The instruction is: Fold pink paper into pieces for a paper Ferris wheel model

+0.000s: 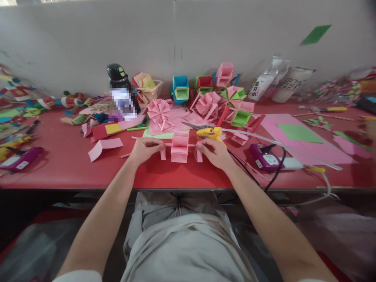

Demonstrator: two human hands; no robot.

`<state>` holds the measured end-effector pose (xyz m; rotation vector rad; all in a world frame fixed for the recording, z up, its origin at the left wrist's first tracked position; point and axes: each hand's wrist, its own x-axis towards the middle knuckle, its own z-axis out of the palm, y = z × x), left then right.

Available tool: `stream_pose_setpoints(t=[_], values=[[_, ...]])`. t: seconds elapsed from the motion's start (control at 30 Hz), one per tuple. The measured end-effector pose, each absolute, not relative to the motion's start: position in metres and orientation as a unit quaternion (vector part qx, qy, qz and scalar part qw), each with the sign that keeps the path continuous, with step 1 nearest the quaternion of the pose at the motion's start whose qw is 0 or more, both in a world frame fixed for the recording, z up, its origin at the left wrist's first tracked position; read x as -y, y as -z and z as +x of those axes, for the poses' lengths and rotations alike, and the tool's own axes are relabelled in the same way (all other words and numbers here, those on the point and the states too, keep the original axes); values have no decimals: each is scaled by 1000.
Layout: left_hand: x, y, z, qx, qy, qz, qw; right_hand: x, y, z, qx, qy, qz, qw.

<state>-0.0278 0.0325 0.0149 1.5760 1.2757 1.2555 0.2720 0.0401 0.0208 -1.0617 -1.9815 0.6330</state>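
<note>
Left hand [147,150]: fingers pinch the pink paper rod [167,145] at its left end;
Right hand [216,152]: fingers grip its right end;
Folded pink paper model [179,146]: between both hands, near the red tabletop's [167,176] near edge;
Yellow glue gun [209,132]: beyond, right.

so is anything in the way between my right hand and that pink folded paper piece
Nothing visible blocks it; only the pink rod spans from the right hand to the folded piece. The yellow glue gun lies beyond.

Single head cam, worn by the person, looking forward and down over the lap at the red tabletop [164,176], arm's length. No second view.
</note>
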Motion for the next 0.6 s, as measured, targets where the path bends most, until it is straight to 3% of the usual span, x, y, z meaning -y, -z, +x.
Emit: stream_pose_setpoints(t=[0.6], values=[[-32, -14, -27, -488, -494, 608, 386, -43, -17, 269, 772, -235, -428, 407]])
